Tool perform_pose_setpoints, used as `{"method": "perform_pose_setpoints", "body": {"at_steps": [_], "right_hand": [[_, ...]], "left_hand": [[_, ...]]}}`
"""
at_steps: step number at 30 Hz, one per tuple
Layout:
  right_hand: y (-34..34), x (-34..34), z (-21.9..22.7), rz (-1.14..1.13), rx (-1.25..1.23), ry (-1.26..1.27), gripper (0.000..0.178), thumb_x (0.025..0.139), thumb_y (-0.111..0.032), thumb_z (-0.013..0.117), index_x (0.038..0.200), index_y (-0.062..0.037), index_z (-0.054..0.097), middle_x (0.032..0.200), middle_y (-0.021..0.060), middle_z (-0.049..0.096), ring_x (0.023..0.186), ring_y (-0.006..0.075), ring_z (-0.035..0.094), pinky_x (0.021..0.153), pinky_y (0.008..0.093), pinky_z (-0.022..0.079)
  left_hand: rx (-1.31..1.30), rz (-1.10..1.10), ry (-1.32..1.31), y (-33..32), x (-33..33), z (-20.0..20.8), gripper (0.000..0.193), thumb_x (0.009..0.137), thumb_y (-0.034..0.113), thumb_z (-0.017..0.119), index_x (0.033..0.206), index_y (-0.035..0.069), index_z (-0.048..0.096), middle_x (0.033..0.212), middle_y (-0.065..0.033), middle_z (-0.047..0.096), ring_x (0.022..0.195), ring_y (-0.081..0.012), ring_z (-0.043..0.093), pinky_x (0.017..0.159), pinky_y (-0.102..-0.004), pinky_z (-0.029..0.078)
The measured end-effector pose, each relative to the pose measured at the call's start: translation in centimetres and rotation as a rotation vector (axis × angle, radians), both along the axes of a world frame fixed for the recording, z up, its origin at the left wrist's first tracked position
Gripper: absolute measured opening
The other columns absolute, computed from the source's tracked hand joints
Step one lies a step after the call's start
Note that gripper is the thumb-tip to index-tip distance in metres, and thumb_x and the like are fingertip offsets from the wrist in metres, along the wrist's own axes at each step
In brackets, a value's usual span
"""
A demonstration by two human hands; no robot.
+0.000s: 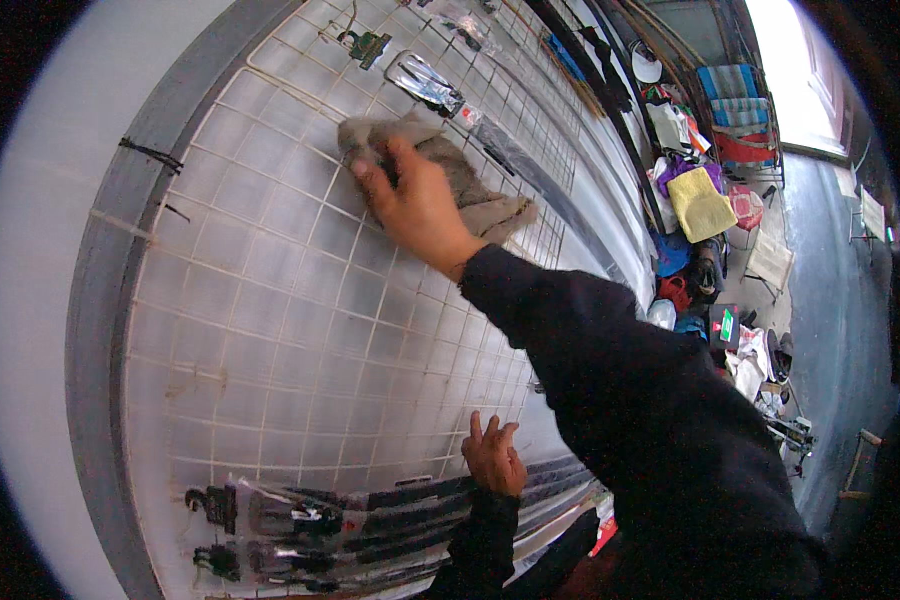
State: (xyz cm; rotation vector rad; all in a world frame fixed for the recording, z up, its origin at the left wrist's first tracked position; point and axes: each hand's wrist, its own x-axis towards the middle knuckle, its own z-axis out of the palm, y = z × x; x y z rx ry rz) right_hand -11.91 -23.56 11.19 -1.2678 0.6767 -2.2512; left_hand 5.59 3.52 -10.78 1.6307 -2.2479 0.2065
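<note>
My right hand point(420, 205) reaches up and grips a crumpled grey-brown cloth point(460, 178), its fingers closed round one end. The cloth lies against a white wire grid panel point(270, 250), with its loose end trailing to the right. Lower down, my left hand point(495, 457) is held up with its fingers apart and nothing in it. Whether its fingertips touch the wires, I cannot tell. Both arms wear dark sleeves, and the right one hides part of the panel.
Long dark packaged items point(370, 525) hang along the panel's lower part. A clear-bagged item point(425, 85) and a green clip point(365, 47) hang near its top. A grey frame point(100, 330) borders the left. At right are a yellow cloth point(700, 203), a striped folding chair point(738, 110) and piled goods.
</note>
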Motion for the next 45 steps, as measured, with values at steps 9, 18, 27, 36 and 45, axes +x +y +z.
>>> {"method": "perform_pose_setpoints", "body": {"at_steps": [9, 18, 27, 36, 45], "right_hand": [[0.8, 3.0, -14.3, 0.013, 0.372, 0.075, 0.024, 0.099, -0.013, 0.063, 0.116, -0.001, 0.052, 0.089, 0.0277, 0.066, 0.086, 0.0496, 0.065, 0.069, 0.0471, 0.051], [-1.8, 1.3, -7.2, -0.014, 0.057, -0.038, 0.018, 0.099, -0.01, 0.062, 0.111, -0.0009, 0.053, 0.082, 0.0235, 0.062, 0.075, 0.0461, 0.062, 0.068, 0.0438, 0.049], [-0.3, 1.3, -12.0, 0.087, 0.382, 0.077, 0.018, 0.101, -0.011, 0.057, 0.114, -0.003, 0.047, 0.09, 0.029, 0.067, 0.086, 0.0539, 0.064, 0.068, 0.0533, 0.051], [0.1, 1.2, -15.9, 0.247, 0.322, -0.15, 0.027, 0.104, -0.014, 0.058, 0.126, 0.0027, 0.058, 0.107, 0.0104, 0.073, 0.085, 0.0231, 0.069, 0.081, 0.0319, 0.053], [4.9, -4.7, -12.7, 0.553, 0.439, -0.452, 0.021, 0.102, -0.017, 0.063, 0.116, -0.002, 0.067, 0.097, 0.0027, 0.07, 0.081, 0.0105, 0.061, 0.068, 0.0255, 0.047]], "left_hand": [[0.031, 0.005, -0.131, -0.9, 2.1, -0.1, 0.035, 0.08, 0.004, 0.065, 0.113, 0.013, 0.072, 0.129, -0.019, 0.067, 0.14, -0.0463, 0.043, 0.097, -0.0569, 0.035], [-0.013, -0.045, -0.06, -1.4, 2.8, -0.9, 0.034, 0.08, 0.003, 0.062, 0.11, 0.014, 0.073, 0.127, -0.0188, 0.069, 0.138, -0.0456, 0.047, 0.095, -0.0587, 0.036], [0.083, 0.051, -0.173, -1.3, 2.9, -0.9, 0.035, 0.079, 0.006, 0.061, 0.111, 0.015, 0.072, 0.125, -0.0171, 0.069, 0.139, -0.0467, 0.047, 0.096, -0.0611, 0.036], [0.033, -0.014, -0.111, -2.0, 3.8, -1.5, 0.039, 0.075, 0.004, 0.06, 0.111, 0.016, 0.071, 0.122, -0.016, 0.07, 0.135, -0.0504, 0.05, 0.087, -0.061, 0.039], [-0.049, -0.017, -0.01, -1.4, 2.6, -2.2, 0.042, 0.073, 0.005, 0.06, 0.112, 0.016, 0.071, 0.12, -0.0138, 0.072, 0.133, -0.049, 0.051, 0.083, -0.0552, 0.038]]}}
